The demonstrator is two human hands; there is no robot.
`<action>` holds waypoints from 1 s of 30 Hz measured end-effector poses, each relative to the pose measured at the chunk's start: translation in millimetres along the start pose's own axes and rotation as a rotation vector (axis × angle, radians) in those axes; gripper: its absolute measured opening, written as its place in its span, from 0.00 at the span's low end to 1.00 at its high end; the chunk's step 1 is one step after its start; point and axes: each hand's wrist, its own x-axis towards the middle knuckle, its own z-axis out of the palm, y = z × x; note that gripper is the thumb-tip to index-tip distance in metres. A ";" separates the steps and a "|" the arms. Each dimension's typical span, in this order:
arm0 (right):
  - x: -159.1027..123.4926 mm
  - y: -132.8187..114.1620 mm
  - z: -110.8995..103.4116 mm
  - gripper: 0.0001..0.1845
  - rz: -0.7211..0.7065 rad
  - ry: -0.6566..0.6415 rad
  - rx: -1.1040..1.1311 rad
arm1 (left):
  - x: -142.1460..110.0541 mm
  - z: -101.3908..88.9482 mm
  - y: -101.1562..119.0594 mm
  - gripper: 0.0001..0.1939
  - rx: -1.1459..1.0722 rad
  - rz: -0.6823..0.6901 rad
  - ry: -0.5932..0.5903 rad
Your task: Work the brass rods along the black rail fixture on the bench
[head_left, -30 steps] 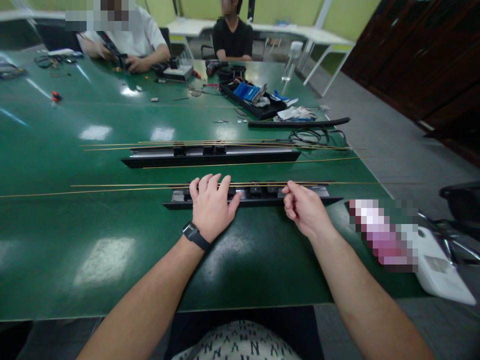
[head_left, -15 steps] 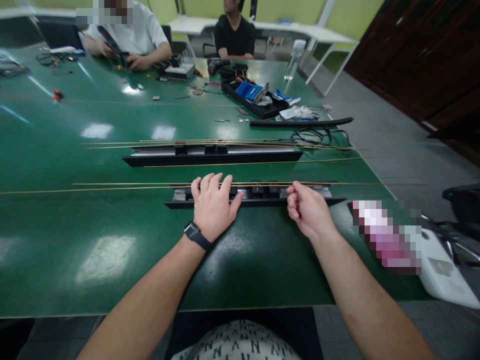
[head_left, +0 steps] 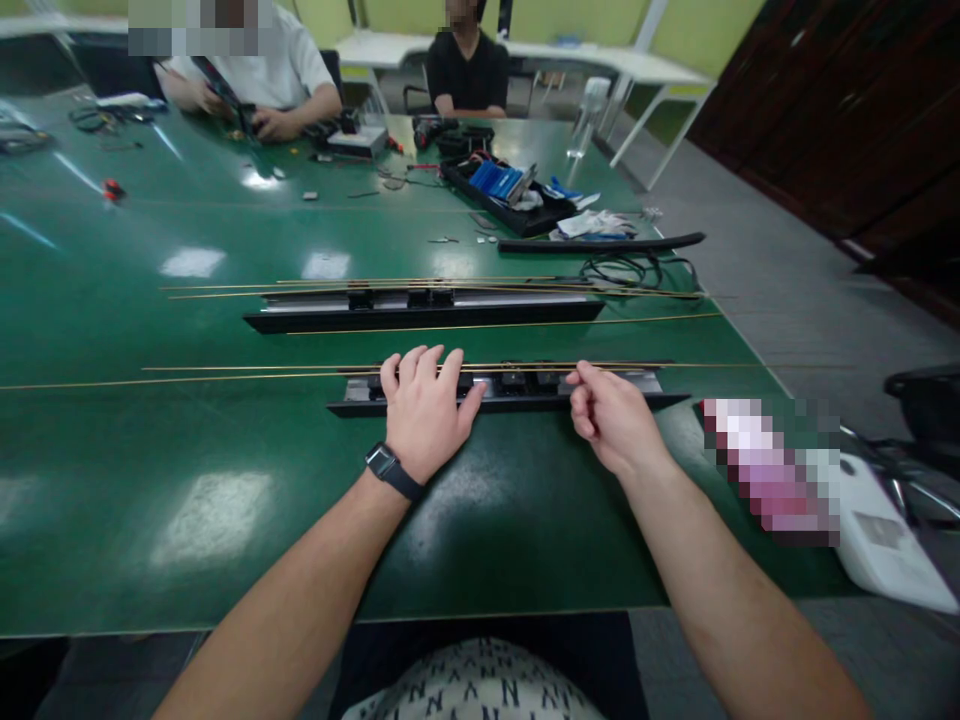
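A long black channel (head_left: 517,404) with a silver inside and several dark blocks lies before me on the table. Thin gold-coloured rods (head_left: 240,377) run lengthwise over it and stick out far to the left. My left hand (head_left: 427,412), wearing a watch, rests palm down across the channel and rods with its fingers spread. Further right, my right hand (head_left: 616,415) is closed, thumb and index finger pinched at a rod; the exact contact is partly hidden by the fingers. A second, similar channel (head_left: 427,320) lies behind, with more rods along it.
Beyond are a dark strip (head_left: 600,245), a coiled cable (head_left: 622,270), gloves (head_left: 592,225) and a black tray (head_left: 540,215) with blue items. A bottle (head_left: 589,118) stands upright. Near the right edge lies a white object (head_left: 885,535). Two people sit opposite; one holds a tool.
My right hand has shifted very slightly left along the rods. My left hand stays in place on the channel.
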 end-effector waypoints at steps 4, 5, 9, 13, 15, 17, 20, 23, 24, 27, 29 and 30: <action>1.7 1.2 -1.2 0.16 0.013 0.018 0.030 | 0.1 -1.0 0.4 0.24 -0.019 -0.006 -0.005; 1.9 1.4 -1.4 0.16 0.012 0.021 0.029 | 0.0 -1.0 0.4 0.24 -0.021 -0.008 -0.007; 1.6 1.3 -1.5 0.17 0.008 0.014 0.008 | -0.3 -0.2 0.3 0.25 -0.017 -0.007 -0.006; 0.4 -0.1 0.1 0.21 0.008 0.006 -0.028 | -0.3 0.7 0.1 0.24 -0.018 -0.008 -0.008; -0.3 -0.5 0.7 0.21 -0.003 0.003 -0.045 | -0.3 0.4 0.3 0.24 -0.026 -0.010 -0.008; -0.8 -0.4 0.7 0.21 -0.014 -0.002 -0.052 | -0.3 -0.2 0.6 0.24 -0.034 -0.010 -0.008; -0.7 0.2 -0.3 0.21 -0.018 -0.011 -0.044 | -0.3 -0.8 0.7 0.24 -0.040 -0.007 -0.008; -0.1 0.6 -1.2 0.21 -0.010 -0.017 -0.029 | -0.3 -0.9 0.6 0.24 -0.040 -0.009 -0.007; 0.0 0.6 -1.2 0.21 -0.007 -0.017 -0.025 | -0.3 -1.0 0.6 0.24 -0.039 -0.010 -0.008; -0.1 0.2 -0.5 0.19 0.007 -0.015 -0.012 | -0.3 -1.0 0.6 0.24 -0.034 -0.007 -0.015; -0.6 -0.6 0.5 0.18 0.013 -0.012 0.003 | -0.2 -0.9 0.5 0.24 -0.032 -0.004 -0.014; -0.8 -1.2 0.9 0.17 0.015 -0.008 0.009 | -0.2 -0.8 0.4 0.24 -0.030 -0.004 -0.012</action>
